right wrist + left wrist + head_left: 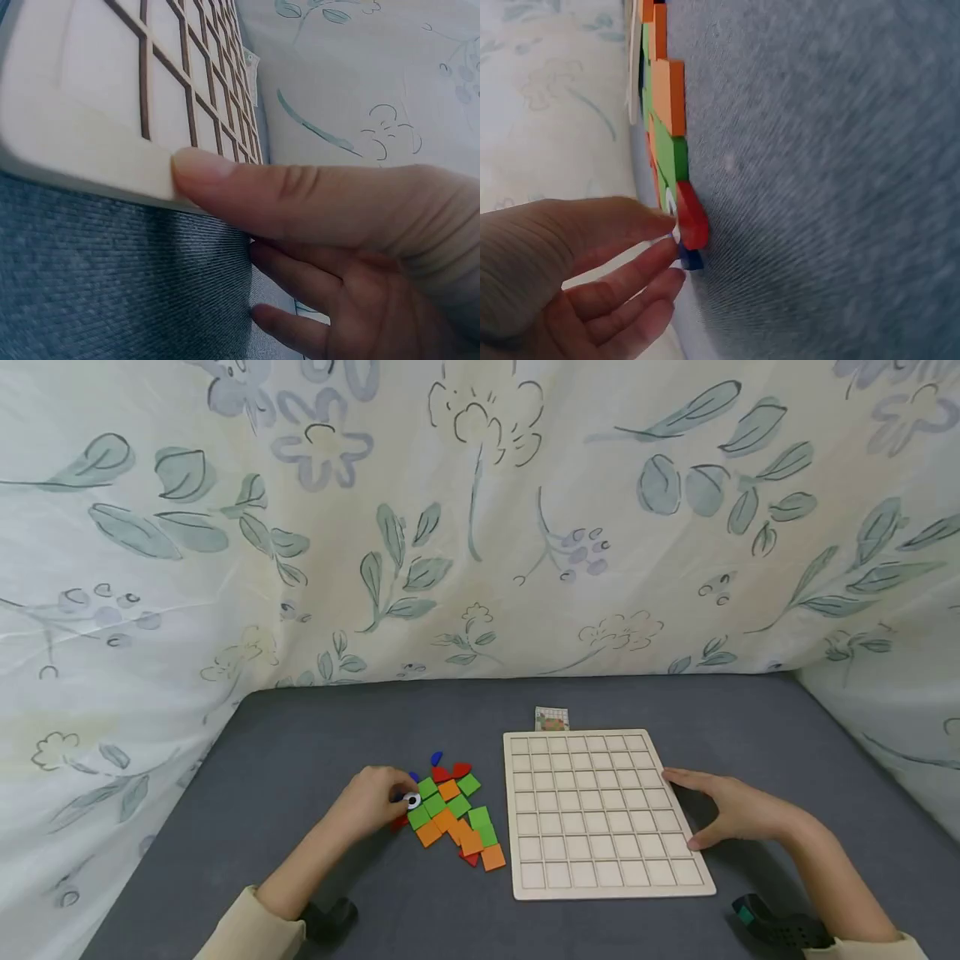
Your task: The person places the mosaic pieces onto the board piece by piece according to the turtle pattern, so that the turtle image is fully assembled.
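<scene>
My left hand (373, 802) pinches a round white eye piece (412, 800) with a black dot, low at the left end of a cluster of flat wooden tiles. That cluster has green tiles (435, 807), orange tiles (429, 834), and red pieces (461, 769). In the left wrist view, thumb and index tips meet beside a red piece (693, 217) and a blue piece (691, 259). On the right, my right hand (750, 810) rests against the right edge of a pale wooden grid board (708, 887). Its thumb (247, 187) lies straight on the board's rim.
A small printed picture card (552, 718) pokes out behind the board's far edge. One blue half-round piece (437, 758) lies beyond the tiles. A grey cloth (420, 918) covers the table, and a floral curtain (480, 593) hangs around its back and sides.
</scene>
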A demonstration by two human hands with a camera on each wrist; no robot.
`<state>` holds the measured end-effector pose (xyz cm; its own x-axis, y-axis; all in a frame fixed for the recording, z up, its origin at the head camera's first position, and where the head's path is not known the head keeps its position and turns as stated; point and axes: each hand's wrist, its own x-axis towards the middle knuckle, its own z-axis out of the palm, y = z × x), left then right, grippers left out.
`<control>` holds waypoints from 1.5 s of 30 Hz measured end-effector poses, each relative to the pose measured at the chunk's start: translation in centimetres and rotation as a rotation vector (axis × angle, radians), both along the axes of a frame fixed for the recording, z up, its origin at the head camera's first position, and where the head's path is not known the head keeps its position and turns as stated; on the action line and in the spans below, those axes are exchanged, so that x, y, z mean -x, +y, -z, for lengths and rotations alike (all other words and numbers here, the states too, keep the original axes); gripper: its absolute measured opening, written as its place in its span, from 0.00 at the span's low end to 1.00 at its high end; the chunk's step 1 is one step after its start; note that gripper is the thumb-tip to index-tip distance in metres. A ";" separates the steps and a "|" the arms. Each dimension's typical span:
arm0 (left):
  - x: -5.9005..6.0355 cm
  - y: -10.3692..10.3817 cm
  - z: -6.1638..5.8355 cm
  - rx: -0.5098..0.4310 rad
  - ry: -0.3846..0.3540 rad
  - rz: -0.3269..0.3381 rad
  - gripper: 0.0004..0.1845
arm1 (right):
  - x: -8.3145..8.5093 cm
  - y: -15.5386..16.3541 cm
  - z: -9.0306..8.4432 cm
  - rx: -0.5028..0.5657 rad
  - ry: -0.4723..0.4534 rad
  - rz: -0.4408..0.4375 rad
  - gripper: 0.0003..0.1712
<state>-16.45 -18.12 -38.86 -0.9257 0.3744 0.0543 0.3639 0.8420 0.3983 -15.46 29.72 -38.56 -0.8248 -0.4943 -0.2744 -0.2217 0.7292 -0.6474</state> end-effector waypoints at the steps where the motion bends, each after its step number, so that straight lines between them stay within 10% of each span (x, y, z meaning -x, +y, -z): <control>1: 0.2 -0.1 -0.1 0.005 -0.003 0.020 0.06 | 0.0 0.0 0.0 -0.001 -0.001 0.001 0.58; 10: 2.1 -0.6 -0.9 0.005 -0.121 0.175 0.10 | 0.2 0.4 0.3 -0.013 0.008 0.006 0.59; 36: 2.5 -1.1 0.0 -0.094 -0.166 0.158 0.11 | 0.3 0.1 0.4 -0.007 0.013 -0.014 0.59; 45: 2.8 -1.2 -2.2 -0.058 -0.220 0.147 0.09 | 0.4 0.2 0.4 -0.014 0.015 -0.016 0.59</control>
<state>-19.27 -19.27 -36.71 -0.8533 0.5081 -0.1172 0.3799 0.7598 0.5277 -15.85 29.95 -38.96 -0.8209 -0.5040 -0.2685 -0.2435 0.7342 -0.6337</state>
